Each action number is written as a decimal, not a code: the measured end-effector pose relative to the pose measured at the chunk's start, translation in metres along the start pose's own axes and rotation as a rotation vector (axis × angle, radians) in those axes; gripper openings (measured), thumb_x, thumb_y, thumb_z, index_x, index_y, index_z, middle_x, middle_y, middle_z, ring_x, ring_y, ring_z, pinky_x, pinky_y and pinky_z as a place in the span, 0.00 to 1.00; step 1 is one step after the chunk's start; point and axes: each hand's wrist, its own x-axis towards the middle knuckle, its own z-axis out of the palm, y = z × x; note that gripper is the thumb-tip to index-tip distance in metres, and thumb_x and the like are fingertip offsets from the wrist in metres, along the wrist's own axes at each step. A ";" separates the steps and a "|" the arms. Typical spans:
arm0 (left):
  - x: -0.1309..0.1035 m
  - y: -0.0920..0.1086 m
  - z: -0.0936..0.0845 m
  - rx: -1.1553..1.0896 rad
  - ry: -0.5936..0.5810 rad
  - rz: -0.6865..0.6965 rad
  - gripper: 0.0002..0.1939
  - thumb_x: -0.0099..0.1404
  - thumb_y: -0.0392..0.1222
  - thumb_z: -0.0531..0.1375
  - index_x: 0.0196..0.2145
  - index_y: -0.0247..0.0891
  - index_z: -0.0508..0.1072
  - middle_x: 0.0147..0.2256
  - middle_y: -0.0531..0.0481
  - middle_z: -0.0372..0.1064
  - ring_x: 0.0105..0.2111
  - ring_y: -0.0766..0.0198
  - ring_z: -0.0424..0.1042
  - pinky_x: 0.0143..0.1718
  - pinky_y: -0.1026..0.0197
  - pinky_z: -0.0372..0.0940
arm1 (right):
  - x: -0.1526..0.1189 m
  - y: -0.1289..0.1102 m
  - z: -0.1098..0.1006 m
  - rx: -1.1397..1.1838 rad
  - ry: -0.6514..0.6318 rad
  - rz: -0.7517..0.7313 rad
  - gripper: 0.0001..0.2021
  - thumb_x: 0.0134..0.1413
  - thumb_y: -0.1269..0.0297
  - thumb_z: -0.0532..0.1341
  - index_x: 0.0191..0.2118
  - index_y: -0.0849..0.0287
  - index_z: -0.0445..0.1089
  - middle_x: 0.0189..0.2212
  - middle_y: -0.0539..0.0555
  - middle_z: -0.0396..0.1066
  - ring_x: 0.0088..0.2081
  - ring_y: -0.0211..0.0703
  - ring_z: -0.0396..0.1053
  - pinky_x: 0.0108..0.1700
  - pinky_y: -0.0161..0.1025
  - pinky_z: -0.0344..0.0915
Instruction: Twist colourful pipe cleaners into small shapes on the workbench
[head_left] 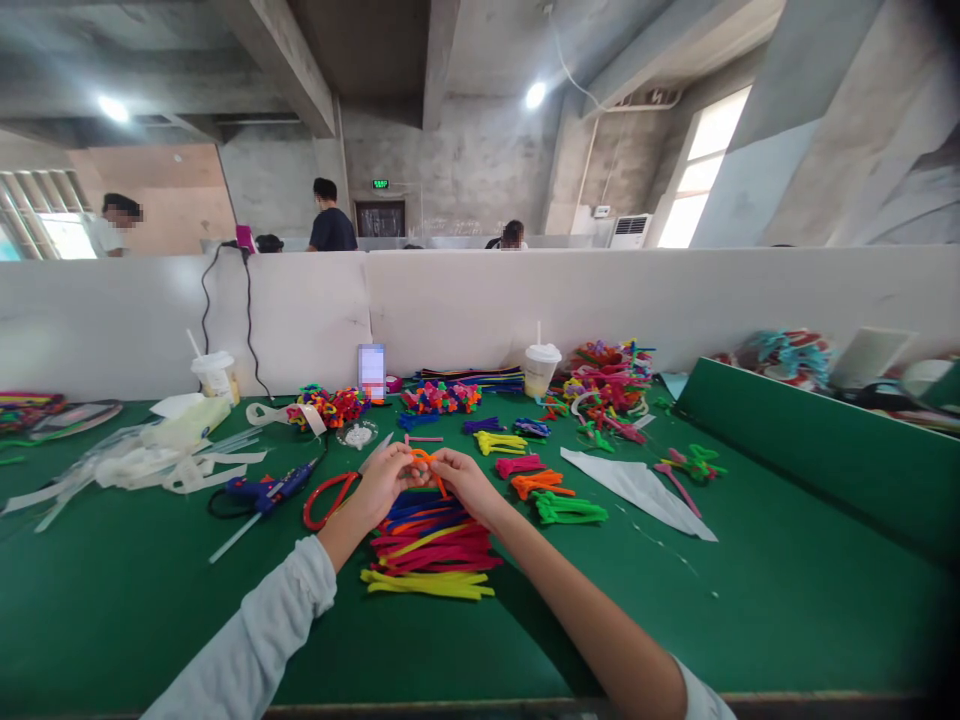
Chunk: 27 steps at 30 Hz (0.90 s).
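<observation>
Hands together at the far edge of the stem pile (439,548), both forearms reaching forward and converging. Left hand (384,482): pale sleeve down close to the wrist, fingers curled, tips pinched narrow on a bent orange stem (442,487). Right hand (466,484): forearm bare, wrist turned inward, thumb and fingers pinching the same stem from the other side. Stem sits between the two hands, just above the far end of the pile.

Counts, placed from the pile. Pile itself: fuzzy stems in blue, orange, red and yellow, many overlapping, no sure number. To its right, four bright folded bundles stepping away in a row: one green (570,509), one orange (542,484), one pink (519,465), one yellow (501,442). Further right, one white sheet (641,492). Left of it, near: one pair of red-handled scissors (330,502), partly behind the left hand. Further left: one glue gun (271,490). Beyond it: one phone (372,368), upright; two lidded cups, one far left (217,377), one far right (541,372). All on one green surface (420,655).
</observation>
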 end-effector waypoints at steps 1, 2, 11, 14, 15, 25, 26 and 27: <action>0.000 0.000 -0.001 0.056 -0.013 0.000 0.05 0.52 0.40 0.54 0.26 0.35 0.62 0.22 0.53 0.64 0.23 0.68 0.66 0.27 0.64 0.64 | 0.000 -0.001 0.000 0.000 0.004 -0.021 0.11 0.42 0.57 0.61 0.27 0.60 0.65 0.22 0.48 0.68 0.23 0.33 0.63 0.27 0.32 0.56; 0.000 0.000 -0.002 0.145 -0.017 0.017 0.05 0.53 0.40 0.53 0.27 0.35 0.63 0.21 0.54 0.64 0.22 0.69 0.66 0.26 0.64 0.63 | 0.000 -0.002 0.000 -0.015 0.006 -0.043 0.10 0.42 0.58 0.60 0.27 0.60 0.64 0.22 0.47 0.68 0.24 0.33 0.63 0.29 0.32 0.57; -0.003 0.003 -0.007 0.849 -0.021 0.286 0.10 0.57 0.44 0.51 0.28 0.38 0.69 0.26 0.54 0.67 0.21 0.68 0.64 0.26 0.65 0.59 | -0.002 -0.005 0.004 -0.434 0.095 -0.168 0.08 0.47 0.63 0.55 0.22 0.59 0.64 0.17 0.47 0.63 0.21 0.34 0.59 0.26 0.33 0.55; -0.004 0.004 -0.006 0.861 -0.013 0.307 0.11 0.59 0.45 0.49 0.27 0.38 0.68 0.24 0.55 0.66 0.21 0.68 0.64 0.26 0.65 0.59 | -0.004 -0.007 0.006 -0.393 0.095 -0.161 0.09 0.46 0.61 0.57 0.21 0.59 0.64 0.17 0.47 0.63 0.22 0.34 0.59 0.26 0.33 0.55; -0.004 0.004 -0.006 0.860 -0.015 0.327 0.11 0.59 0.44 0.49 0.27 0.38 0.67 0.23 0.55 0.65 0.22 0.68 0.64 0.26 0.65 0.58 | -0.004 -0.009 0.007 -0.312 0.068 -0.133 0.10 0.46 0.59 0.57 0.22 0.60 0.64 0.18 0.47 0.64 0.22 0.34 0.59 0.27 0.33 0.56; -0.007 0.011 -0.013 0.876 -0.064 0.462 0.10 0.60 0.41 0.50 0.29 0.37 0.69 0.28 0.52 0.68 0.29 0.67 0.66 0.32 0.65 0.59 | -0.008 -0.011 0.004 0.391 -0.241 0.189 0.12 0.42 0.59 0.64 0.26 0.63 0.65 0.21 0.47 0.66 0.23 0.29 0.63 0.33 0.32 0.63; -0.006 0.011 -0.013 0.881 -0.072 0.466 0.10 0.60 0.41 0.51 0.29 0.37 0.69 0.28 0.52 0.69 0.29 0.67 0.66 0.33 0.65 0.59 | -0.007 -0.010 0.004 0.406 -0.239 0.194 0.12 0.42 0.59 0.64 0.26 0.63 0.65 0.21 0.47 0.66 0.22 0.29 0.63 0.32 0.31 0.63; -0.006 0.011 -0.013 0.892 -0.082 0.468 0.10 0.60 0.41 0.51 0.29 0.37 0.70 0.28 0.52 0.69 0.29 0.67 0.66 0.33 0.65 0.59 | -0.007 -0.008 0.004 0.414 -0.237 0.198 0.12 0.41 0.60 0.65 0.25 0.62 0.64 0.20 0.47 0.66 0.22 0.29 0.63 0.31 0.31 0.63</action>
